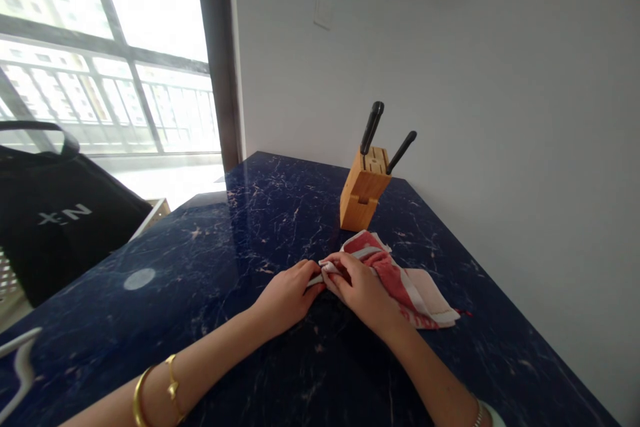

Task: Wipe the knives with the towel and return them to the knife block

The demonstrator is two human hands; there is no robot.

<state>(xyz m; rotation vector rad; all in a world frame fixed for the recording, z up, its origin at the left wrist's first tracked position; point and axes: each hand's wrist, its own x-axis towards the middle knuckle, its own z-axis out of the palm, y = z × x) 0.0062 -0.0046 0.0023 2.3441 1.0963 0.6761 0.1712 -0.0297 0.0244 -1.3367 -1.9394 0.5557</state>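
A red, pink and white striped cloth (410,283) lies crumpled on the dark blue marble table (240,233). My left hand (287,293) and my right hand (357,287) meet at the cloth's left edge, each with fingers pinched on its white hem. My right hand rests on top of the cloth. Gold bangles circle my left wrist. Just beyond the cloth stands a wooden knife block (363,190) with two black-handled knives in it.
A black bag (60,220) with white lettering stands off the table's left side, before a large window. A white wall runs along the right edge of the table. A white curved object (17,363) lies at the near left corner.
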